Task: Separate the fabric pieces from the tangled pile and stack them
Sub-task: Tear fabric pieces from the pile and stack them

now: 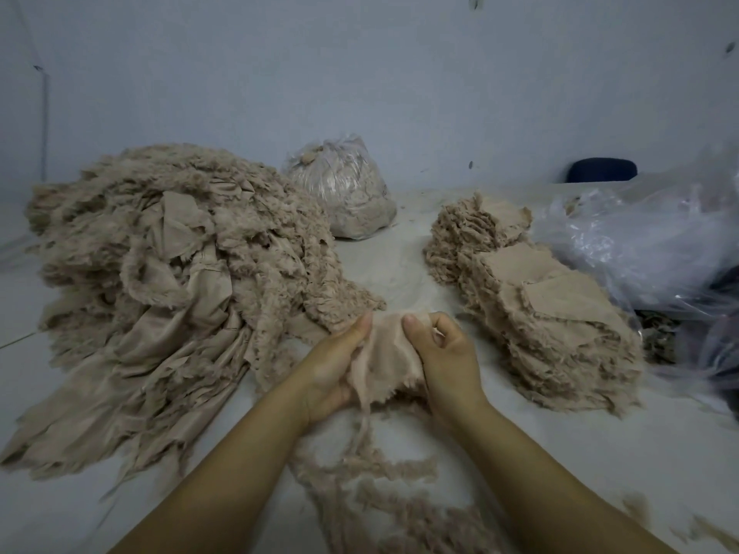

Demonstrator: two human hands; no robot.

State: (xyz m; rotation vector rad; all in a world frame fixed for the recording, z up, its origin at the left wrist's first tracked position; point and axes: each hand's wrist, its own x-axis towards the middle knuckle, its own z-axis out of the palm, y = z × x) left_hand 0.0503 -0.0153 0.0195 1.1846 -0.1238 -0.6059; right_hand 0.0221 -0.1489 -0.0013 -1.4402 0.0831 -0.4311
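Observation:
A big tangled pile (168,273) of beige frayed fabric lies on the left of the pale surface. In the middle, both hands hold one small beige fabric piece (390,357) just above the surface. My left hand (336,365) pinches its left edge with the thumb on top. On the piece's right edge my right hand (444,353) grips with curled fingers. To the right lies a stack (536,297) of separated beige pieces with frayed edges.
A tied clear bag (344,189) stuffed with beige scraps stands at the back. Crumpled clear plastic (648,241) lies at the right, with a dark object (602,169) behind it. Loose frayed threads (384,493) trail between my forearms. A pale wall closes the back.

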